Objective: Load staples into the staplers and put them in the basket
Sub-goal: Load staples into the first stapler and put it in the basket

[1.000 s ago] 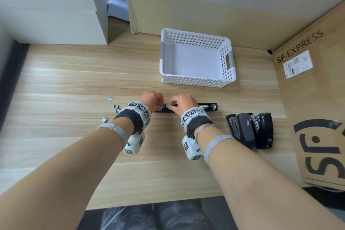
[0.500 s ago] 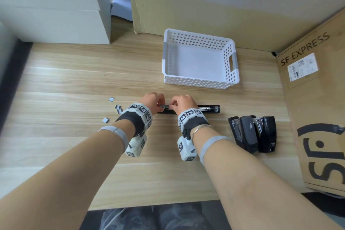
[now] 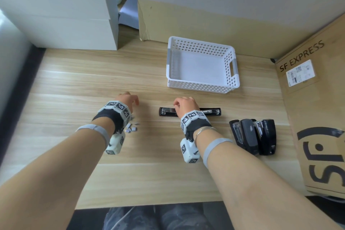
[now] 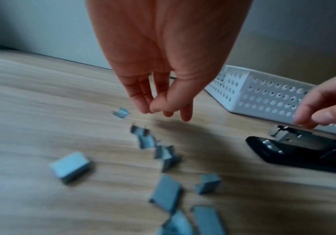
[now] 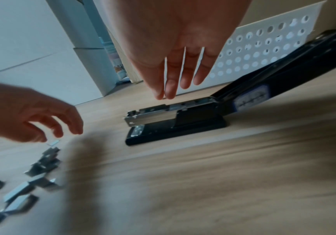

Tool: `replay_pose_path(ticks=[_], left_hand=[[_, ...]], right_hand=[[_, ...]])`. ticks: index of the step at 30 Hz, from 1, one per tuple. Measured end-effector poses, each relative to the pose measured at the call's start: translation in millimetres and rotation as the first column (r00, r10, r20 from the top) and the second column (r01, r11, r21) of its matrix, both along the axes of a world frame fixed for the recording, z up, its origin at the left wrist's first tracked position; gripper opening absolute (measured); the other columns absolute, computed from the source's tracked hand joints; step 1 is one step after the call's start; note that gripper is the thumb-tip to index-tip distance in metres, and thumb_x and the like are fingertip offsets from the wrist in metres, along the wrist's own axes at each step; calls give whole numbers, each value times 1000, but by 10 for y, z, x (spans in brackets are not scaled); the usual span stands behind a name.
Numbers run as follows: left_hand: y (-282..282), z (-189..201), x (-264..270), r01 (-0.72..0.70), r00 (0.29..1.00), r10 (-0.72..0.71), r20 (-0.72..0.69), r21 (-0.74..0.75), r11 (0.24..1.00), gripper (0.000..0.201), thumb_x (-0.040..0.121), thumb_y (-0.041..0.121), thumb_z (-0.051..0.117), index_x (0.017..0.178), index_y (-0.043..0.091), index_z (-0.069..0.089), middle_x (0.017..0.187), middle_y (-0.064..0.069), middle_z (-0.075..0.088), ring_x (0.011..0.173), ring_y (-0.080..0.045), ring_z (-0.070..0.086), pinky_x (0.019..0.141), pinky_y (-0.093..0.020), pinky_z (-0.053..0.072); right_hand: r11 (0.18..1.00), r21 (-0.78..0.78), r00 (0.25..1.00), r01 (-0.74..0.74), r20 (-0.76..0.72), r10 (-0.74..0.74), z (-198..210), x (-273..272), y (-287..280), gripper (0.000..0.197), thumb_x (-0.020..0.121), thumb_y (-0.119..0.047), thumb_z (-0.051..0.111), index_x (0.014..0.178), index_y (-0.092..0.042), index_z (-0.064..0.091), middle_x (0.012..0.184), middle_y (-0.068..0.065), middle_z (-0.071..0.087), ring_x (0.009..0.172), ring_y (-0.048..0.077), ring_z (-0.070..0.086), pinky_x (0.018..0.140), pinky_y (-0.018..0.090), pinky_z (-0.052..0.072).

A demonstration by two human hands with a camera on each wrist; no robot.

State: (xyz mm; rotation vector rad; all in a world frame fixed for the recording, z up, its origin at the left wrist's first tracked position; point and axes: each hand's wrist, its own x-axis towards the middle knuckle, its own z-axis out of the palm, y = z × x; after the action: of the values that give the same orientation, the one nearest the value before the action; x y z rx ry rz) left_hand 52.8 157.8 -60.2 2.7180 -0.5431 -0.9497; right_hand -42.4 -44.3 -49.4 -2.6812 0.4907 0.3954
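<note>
Your hands hover over the tabletop (image 3: 78, 84).
Left hand (image 4: 158, 76), fingers relaxed, above staple strips (image 4: 166, 192); right hand (image 5: 175, 63), empty too, over the opened stapler (image 5: 183, 122).

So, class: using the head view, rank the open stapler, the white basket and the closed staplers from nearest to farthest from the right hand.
1. Open stapler, directly under the right hand.
2. Closed staplers, to its right.
3. White basket, behind; close to the closed staplers' rank.
</note>
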Motion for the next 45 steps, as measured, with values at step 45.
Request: replay_pose_path(ticks=[45], left_hand=[[-737, -2, -266, 79, 995, -91, -34, -264, 961, 26, 81, 16, 67, 106, 8, 62, 112, -8, 66, 101, -24, 61, 85, -30, 47]], right_hand=[[992, 43, 990, -116, -74, 119, 33, 42, -25, 21, 91, -21, 60, 109, -19, 71, 112, 4, 68, 111, 23, 56, 87, 27, 45]])
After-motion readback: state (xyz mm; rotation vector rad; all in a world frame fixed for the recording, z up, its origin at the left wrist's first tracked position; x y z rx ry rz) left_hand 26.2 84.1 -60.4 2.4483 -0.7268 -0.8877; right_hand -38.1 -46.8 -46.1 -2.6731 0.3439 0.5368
